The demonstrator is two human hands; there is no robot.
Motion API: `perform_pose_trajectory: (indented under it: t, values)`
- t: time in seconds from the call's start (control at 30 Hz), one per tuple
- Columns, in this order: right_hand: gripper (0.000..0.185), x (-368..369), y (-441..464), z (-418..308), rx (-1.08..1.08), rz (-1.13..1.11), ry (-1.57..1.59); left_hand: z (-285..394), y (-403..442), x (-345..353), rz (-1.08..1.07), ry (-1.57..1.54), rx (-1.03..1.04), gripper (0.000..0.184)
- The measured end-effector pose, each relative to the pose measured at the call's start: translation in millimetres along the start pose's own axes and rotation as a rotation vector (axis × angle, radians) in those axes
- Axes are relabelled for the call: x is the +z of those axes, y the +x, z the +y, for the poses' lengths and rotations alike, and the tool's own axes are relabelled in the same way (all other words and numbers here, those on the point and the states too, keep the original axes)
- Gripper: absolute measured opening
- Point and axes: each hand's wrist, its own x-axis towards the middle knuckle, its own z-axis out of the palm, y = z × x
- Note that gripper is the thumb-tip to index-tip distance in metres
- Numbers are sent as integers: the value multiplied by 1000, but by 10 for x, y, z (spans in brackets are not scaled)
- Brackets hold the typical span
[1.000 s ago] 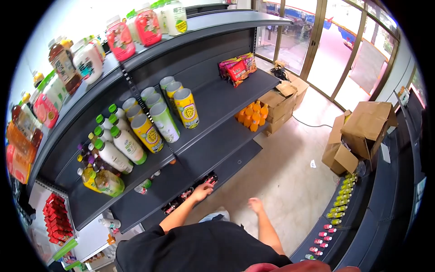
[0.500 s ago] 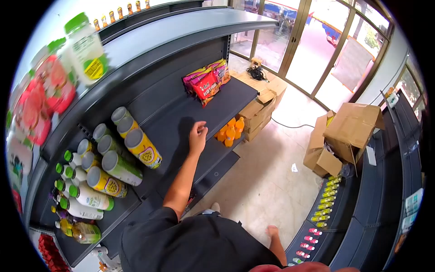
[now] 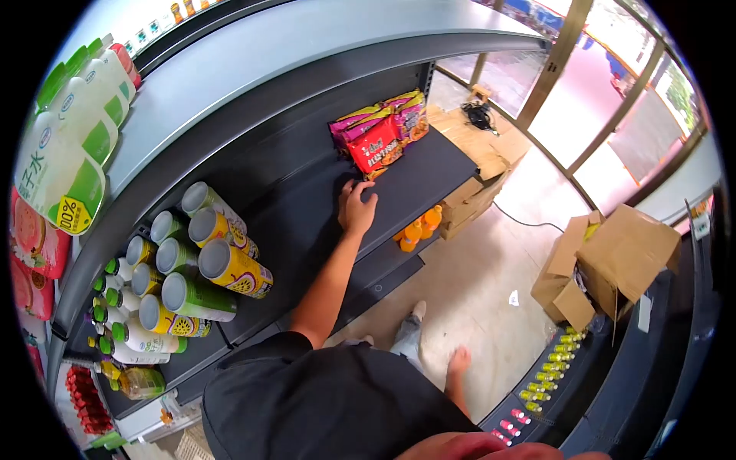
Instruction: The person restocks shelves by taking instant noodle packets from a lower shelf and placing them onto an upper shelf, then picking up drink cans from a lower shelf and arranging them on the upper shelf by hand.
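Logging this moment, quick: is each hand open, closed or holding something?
Left hand: open, near the red rectangular plastic snack packet.
Right hand: too small to tell.

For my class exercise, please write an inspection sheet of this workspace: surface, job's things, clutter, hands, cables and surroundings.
Surface: dark shelf, bare between the cans and the packets.
Job's things: snack packets grouped near the far end, a red one in front.
Clutter: opened cardboard box; white scrap on the floor.
Left hand: open, just short of or at the packets; contact unclear.
Right hand: low at the person's side; grip cannot be told.
Cables: black cable bundle on a box top; thin cable along the floor.
Surroundings: cans and bottles to the left; glass doors beyond.
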Motion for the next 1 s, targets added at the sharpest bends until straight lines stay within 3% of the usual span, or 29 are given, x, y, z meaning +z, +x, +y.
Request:
perform_pose_trajectory:
  t: [0.03,0.07,0.13,0.27,0.3,0.33,0.37,0.43,0.6,0.63,0.67,0.73,0.77,0.87,0.9,1.0]
  values:
    - [20,425,221,-324,-100,-72,29,-65,31,75,-14,-35,35,31]
    - [17,858,379,-782,-235,-139,-131,-83,73,141,5,-57,91,32]
    - [7,1833,323,-1986,-356,-214,43,-113,188,275,8,-152,88,32]
    - [7,2991,437,-3543,-925,-337,-152,120,175,327,49,-89,59,35]
    - [6,3255,419,-3789,-940,-407,-103,121,114,368,68,-21,66,36]
    - [8,3497,578,-3851,-875,-550,-75,110,161,386,102,51,74,37]
    - [12,3777,749,-4016,-1098,-665,-54,118,179,388,141,33,133,38]
    - [21,4221,731,-4327,-905,-786,-87,196,212,344,161,50,112,36]
    - [55,5119,1033,-4257,-1150,-792,-155,320,145,330,134,113,34,34]
    - [62,5180,1086,-4118,-973,-902,-145,250,137,324,135,123,69,36]
    - [63,5144,1029,-4104,-1060,-812,-285,249,112,310,141,50,5,37]
    - [65,5082,906,-4255,-1010,-875,-368,288,133,272,178,-99,-96,39]
    - [65,5107,945,-4210,-995,-891,-334,143,154,354,279,-152,-20,53]
    - [69,5098,1048,-4156,-932,-942,-340,270,133,265,263,-242,-110,70]
    - [68,5097,1068,-4140,-973,-954,-381,347,124,196,175,-272,-224,80]
    - [59,5137,1107,-4129,-1130,-951,-409,311,133,185,136,-144,-145,74]
